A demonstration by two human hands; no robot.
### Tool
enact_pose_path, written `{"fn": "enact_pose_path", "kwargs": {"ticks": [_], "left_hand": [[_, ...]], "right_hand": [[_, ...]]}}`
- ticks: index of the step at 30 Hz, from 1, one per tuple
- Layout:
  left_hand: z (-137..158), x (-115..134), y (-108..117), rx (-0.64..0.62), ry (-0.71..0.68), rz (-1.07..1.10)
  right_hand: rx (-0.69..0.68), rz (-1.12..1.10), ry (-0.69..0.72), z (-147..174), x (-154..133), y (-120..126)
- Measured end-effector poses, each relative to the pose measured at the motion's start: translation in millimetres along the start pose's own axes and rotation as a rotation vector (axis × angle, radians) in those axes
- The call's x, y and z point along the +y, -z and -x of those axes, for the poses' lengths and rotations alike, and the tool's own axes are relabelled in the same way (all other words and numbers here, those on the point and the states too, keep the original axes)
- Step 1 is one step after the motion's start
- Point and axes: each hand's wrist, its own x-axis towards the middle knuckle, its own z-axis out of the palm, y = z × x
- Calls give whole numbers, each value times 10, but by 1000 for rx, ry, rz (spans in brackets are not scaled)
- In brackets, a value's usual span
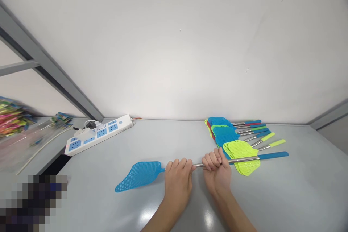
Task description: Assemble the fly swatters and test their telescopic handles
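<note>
A blue fly swatter [143,174] with a metal rod and a blue handle is held sideways across the front of the table. Close to its mesh head, my left hand [178,179] is wrapped round the rod. My right hand [216,170] grips the same rod farther along, toward the handle, with a short stretch of bare metal between the two hands. Beyond the right hand, a yellow-green fly swatter [244,152] lies partly behind the rod. It belongs to a pile with several blue swatters [224,134], plus red and green ones, handles pointing right.
A white power strip [123,123] with plugs in it lies at the back left. Colourful plastic packets [13,117] and a white cable [45,145] are at the far left. A pale wall [176,61] rises behind the grey table [103,174]. A blurred patch covers the lower left corner.
</note>
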Motion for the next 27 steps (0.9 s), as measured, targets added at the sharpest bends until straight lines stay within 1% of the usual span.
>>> {"fn": "enact_pose_path", "kwargs": {"ticks": [7, 13, 17, 23, 27], "left_hand": [[6, 12, -5, -7, -15, 2], [11, 13, -24, -37, -16, -2], [6, 20, -18, -70, -24, 14], [-15, 24, 34, -61, -60, 118], [-18, 6, 18, -35, -41, 197]], "right_hand": [[6, -61, -27, 22, 9, 30], [-4, -29, -21, 10, 17, 64], [-16, -40, -59, -14, -36, 71], [-92, -61, -100, -50, -142, 52], [-84, -71, -77, -77, -158, 52]]}}
